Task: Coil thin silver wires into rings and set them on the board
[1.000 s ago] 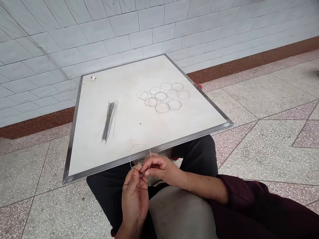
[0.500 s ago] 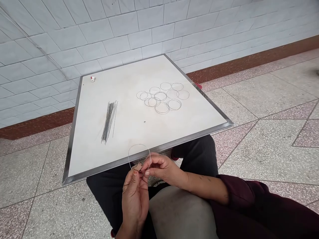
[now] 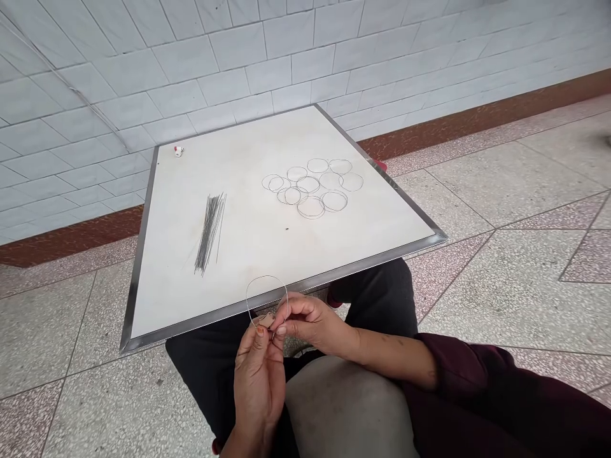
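A thin wire ring (image 3: 267, 276) stands up between my hands at the table's near edge. My left hand (image 3: 260, 369) pinches its lower part, and a small brownish piece (image 3: 266, 320) shows at the fingertips. From the right, my right hand (image 3: 305, 321) closes thumb and fingers on the wire close to the left fingertips. Where the wire ends meet is hidden by the fingers. On the white table (image 3: 248, 254) lie several wire rings (image 3: 310, 207), partly overlapping, and a bundle of straight dark wires (image 3: 209, 234) to the left.
A small white and red object (image 3: 178, 151) sits at the table's far left corner. A tiny dark speck (image 3: 287, 229) is on the tabletop. The metal-edged table stands against a tiled wall (image 3: 286, 63). My knees are under its near edge.
The dark speck on the table has shifted slightly right and away from me. Both hands and the held ring look almost unmoved.
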Action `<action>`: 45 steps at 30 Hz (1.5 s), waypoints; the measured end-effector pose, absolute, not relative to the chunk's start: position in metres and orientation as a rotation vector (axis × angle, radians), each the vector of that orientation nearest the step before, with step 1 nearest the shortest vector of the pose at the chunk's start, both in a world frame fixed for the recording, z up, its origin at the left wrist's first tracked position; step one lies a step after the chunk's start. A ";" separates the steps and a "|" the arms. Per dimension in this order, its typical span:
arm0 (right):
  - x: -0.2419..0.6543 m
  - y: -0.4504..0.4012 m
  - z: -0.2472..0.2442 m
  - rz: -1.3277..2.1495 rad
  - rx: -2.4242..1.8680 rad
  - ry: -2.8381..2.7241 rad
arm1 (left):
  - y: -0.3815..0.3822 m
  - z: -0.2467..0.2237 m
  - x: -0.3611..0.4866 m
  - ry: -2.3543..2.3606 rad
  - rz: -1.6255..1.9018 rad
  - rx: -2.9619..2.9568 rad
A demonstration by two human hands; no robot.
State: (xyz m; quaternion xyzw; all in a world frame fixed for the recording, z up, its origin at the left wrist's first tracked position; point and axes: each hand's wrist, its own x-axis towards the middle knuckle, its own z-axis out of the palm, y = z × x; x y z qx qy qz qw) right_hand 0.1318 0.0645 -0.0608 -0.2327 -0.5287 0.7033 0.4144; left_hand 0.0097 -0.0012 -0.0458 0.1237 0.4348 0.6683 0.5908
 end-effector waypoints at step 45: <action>0.147 0.068 -0.058 1.738 -0.669 -1.178 | -0.004 -0.049 0.002 1.204 1.525 0.317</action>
